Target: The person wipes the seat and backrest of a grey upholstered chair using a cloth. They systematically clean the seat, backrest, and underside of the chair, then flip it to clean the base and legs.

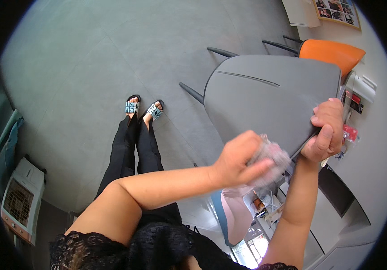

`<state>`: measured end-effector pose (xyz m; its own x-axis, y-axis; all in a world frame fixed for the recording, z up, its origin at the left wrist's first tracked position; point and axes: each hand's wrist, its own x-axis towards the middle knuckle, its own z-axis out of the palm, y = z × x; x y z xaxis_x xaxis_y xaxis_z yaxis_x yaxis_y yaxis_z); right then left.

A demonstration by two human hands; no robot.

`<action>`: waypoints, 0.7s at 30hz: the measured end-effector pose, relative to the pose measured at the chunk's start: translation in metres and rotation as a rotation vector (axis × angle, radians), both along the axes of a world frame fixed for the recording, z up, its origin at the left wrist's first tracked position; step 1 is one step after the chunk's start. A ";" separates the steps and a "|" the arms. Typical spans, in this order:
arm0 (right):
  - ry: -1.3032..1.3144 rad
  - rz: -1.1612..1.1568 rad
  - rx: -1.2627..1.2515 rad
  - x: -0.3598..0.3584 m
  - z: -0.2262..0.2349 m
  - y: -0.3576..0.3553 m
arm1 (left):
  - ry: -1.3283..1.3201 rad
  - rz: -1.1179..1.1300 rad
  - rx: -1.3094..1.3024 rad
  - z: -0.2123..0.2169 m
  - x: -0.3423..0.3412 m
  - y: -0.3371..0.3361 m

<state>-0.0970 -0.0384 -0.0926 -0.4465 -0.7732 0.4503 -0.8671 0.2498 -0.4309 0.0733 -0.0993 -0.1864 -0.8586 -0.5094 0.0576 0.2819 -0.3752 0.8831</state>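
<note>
A grey padded chair [265, 96] with black legs stands in front of me, a dark seam line running across its upholstery. My right hand [326, 130] is closed around the chair's edge on the right. In my left hand [243, 157] is a crumpled whitish wad [272, 159], gripped between thumb and fingers close to the chair's near side. Motion blurs the wad, and I cannot tell whether it is cloth or thin plastic, or whether it touches the chair.
An orange chair [328, 51] stands beyond the grey one. A pink and blue chair [236, 216] is close on the near side. Small items, including a red packet [350, 133], lie along the right. A white air cooler [22, 198] is at far left.
</note>
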 end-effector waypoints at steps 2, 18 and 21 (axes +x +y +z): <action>0.011 0.000 0.026 0.000 0.002 0.000 | -0.358 -0.026 -0.014 -0.055 0.003 0.021; 0.001 0.008 0.016 -0.002 0.006 -0.002 | -0.583 -0.070 -0.074 -0.066 -0.043 0.004; -0.002 0.003 0.017 -0.002 0.002 0.000 | -0.088 -0.009 -0.074 0.006 -0.042 -0.014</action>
